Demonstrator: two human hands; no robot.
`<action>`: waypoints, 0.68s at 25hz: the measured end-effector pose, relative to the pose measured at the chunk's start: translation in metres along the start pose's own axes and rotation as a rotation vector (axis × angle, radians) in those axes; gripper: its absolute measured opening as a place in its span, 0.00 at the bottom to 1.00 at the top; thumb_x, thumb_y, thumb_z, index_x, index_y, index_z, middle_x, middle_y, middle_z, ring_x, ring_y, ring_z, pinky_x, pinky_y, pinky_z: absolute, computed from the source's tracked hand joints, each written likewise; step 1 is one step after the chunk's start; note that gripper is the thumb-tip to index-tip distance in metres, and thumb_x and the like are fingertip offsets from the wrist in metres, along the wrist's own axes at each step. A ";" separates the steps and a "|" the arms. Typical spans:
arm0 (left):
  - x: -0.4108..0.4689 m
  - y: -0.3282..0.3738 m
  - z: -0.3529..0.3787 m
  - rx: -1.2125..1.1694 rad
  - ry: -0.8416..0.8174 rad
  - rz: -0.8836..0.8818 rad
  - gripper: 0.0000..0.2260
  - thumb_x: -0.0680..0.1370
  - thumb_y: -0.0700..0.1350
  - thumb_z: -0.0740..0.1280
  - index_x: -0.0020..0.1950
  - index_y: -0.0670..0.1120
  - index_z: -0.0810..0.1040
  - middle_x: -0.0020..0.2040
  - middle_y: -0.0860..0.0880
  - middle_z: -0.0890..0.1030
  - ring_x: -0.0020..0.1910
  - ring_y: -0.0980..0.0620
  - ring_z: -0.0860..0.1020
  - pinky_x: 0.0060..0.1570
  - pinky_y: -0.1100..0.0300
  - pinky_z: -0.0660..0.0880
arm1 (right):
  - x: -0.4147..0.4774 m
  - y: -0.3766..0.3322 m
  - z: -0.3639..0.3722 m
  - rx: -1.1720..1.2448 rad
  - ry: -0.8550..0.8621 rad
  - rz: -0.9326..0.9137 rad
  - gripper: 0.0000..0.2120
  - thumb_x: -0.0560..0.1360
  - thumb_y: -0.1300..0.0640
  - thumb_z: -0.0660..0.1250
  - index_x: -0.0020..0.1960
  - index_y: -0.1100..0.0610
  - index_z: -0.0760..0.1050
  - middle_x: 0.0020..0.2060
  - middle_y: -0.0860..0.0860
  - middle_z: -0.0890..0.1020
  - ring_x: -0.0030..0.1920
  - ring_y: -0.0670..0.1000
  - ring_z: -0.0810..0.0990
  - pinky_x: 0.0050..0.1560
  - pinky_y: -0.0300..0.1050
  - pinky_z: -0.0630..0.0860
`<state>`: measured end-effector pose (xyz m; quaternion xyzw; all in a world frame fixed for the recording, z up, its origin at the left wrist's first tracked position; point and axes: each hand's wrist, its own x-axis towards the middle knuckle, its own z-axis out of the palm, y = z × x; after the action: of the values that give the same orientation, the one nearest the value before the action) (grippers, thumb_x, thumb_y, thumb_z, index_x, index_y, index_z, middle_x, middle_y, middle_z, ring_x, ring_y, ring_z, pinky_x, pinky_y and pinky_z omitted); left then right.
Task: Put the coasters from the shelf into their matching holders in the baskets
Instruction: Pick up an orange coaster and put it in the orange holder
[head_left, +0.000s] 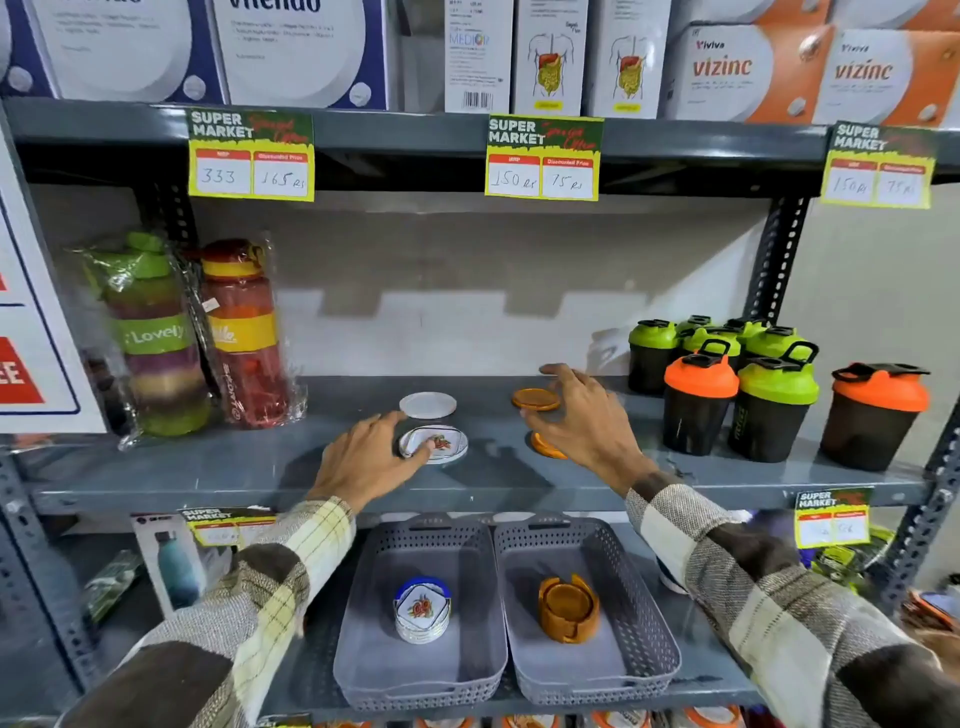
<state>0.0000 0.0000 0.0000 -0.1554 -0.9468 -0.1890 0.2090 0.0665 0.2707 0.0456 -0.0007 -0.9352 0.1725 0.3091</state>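
Observation:
On the grey shelf (260, 467) lie a plain white coaster (427, 405), a white coaster with a red flower print (441, 442), an orange coaster (535, 399) and a second orange coaster (545, 447) half hidden under my right hand. My left hand (363, 457) rests its fingertips on the flower coaster's left edge. My right hand (582, 421) hovers with spread fingers around the upper orange coaster. Below, the left grey basket (363, 623) holds a blue-rimmed holder with flower coasters (422, 610). The right grey basket (639, 623) holds an orange holder (568, 608).
Two wrapped tall bottles (197, 332) stand at the shelf's left. Black shaker bottles with green and orange lids (737, 384) crowd the right. Price tags (543, 156) hang from the shelf above. The baskets sit on the lower shelf, side by side.

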 end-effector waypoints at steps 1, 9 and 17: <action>-0.002 -0.006 0.004 0.045 -0.036 -0.036 0.38 0.70 0.73 0.60 0.74 0.51 0.68 0.71 0.48 0.75 0.67 0.43 0.74 0.60 0.48 0.73 | 0.000 0.007 0.004 0.024 -0.018 0.028 0.32 0.72 0.40 0.70 0.73 0.51 0.68 0.64 0.52 0.81 0.68 0.58 0.77 0.64 0.56 0.75; 0.009 -0.031 0.029 0.172 -0.196 -0.027 0.58 0.62 0.83 0.42 0.79 0.44 0.58 0.80 0.47 0.59 0.78 0.51 0.58 0.76 0.52 0.52 | 0.003 0.060 0.041 0.030 -0.208 0.282 0.57 0.61 0.26 0.73 0.80 0.50 0.54 0.66 0.59 0.79 0.71 0.63 0.73 0.70 0.63 0.67; 0.010 -0.030 0.016 0.243 -0.430 0.011 0.57 0.62 0.81 0.37 0.81 0.45 0.45 0.82 0.49 0.44 0.80 0.53 0.45 0.77 0.54 0.43 | 0.000 0.067 0.044 0.237 -0.031 0.205 0.53 0.60 0.38 0.81 0.74 0.49 0.56 0.57 0.53 0.84 0.65 0.61 0.78 0.68 0.62 0.71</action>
<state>-0.0257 -0.0177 -0.0182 -0.1709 -0.9844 -0.0354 0.0210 0.0341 0.3195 -0.0092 -0.0568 -0.9080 0.3123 0.2735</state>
